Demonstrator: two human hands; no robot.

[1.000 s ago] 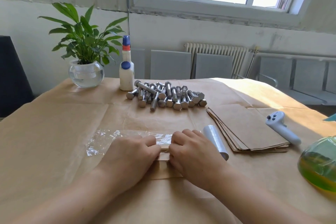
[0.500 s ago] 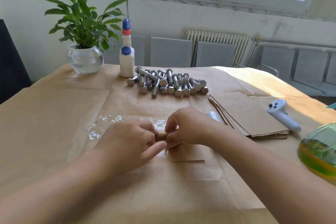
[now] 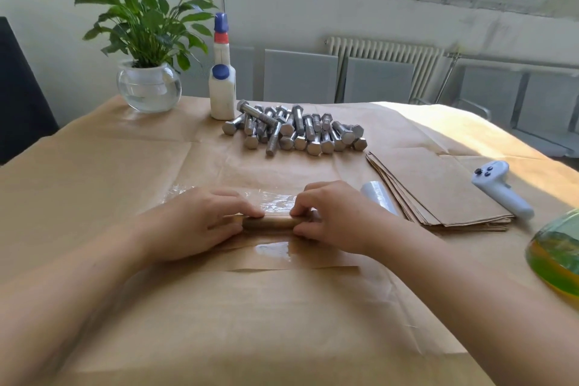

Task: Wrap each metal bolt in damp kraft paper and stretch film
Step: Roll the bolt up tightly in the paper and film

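Note:
A brown roll of kraft paper (image 3: 269,222), wrapped round a bolt I cannot see, lies crosswise on a sheet of clear stretch film (image 3: 275,200) in the middle of the table. My left hand (image 3: 194,226) grips its left end and my right hand (image 3: 332,216) grips its right end, fingers over the top and thumbs at the near side. A pile of several bare metal bolts (image 3: 294,131) lies farther back. The stretch film roll (image 3: 377,200) rests just right of my right hand, beside a stack of kraft paper sheets (image 3: 438,188).
Brown paper covers the whole table (image 3: 94,185). A potted plant in a glass bowl (image 3: 148,88) and a white bottle (image 3: 222,88) stand at the back. A grey controller (image 3: 501,188) and a green-yellow bottle (image 3: 557,254) sit at the right edge. A wet patch (image 3: 272,249) glistens near the roll.
Both hands have gone from pressing flat together at the film's edge to gripping the ends of the paper roll, which now shows between them. The view has tilted down.

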